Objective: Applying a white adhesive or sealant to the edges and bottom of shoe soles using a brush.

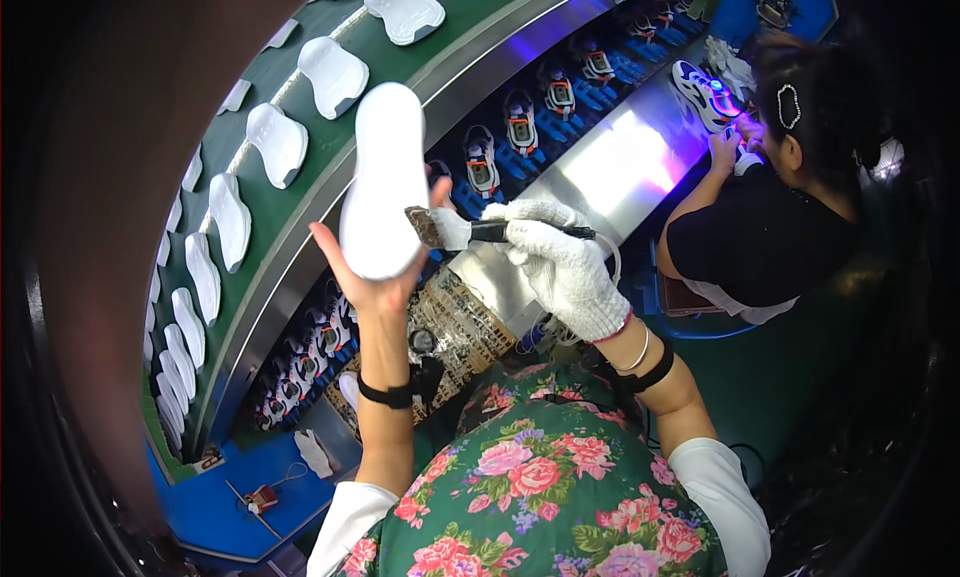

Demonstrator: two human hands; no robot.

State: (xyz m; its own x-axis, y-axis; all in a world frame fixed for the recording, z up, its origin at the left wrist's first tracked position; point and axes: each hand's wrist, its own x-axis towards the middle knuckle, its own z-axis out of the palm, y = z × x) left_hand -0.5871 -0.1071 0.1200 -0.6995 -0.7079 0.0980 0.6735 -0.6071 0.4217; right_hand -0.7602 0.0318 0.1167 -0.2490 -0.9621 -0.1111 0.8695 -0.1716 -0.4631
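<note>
My bare left hand (372,277) holds a white shoe sole (383,182) upright from below, its flat face turned toward me. My right hand (565,262), in a white knit glove, grips a black-handled brush (455,228). The brush's bristles touch the sole's right edge near its lower half. Both hands are raised above my flowered apron, in front of the conveyor.
A green conveyor belt (300,192) curves along the left with several white soles (333,74) in a row. Below it runs a lower line of shoes on blue holders (520,122). A person in black (770,227) works at the right under purple light.
</note>
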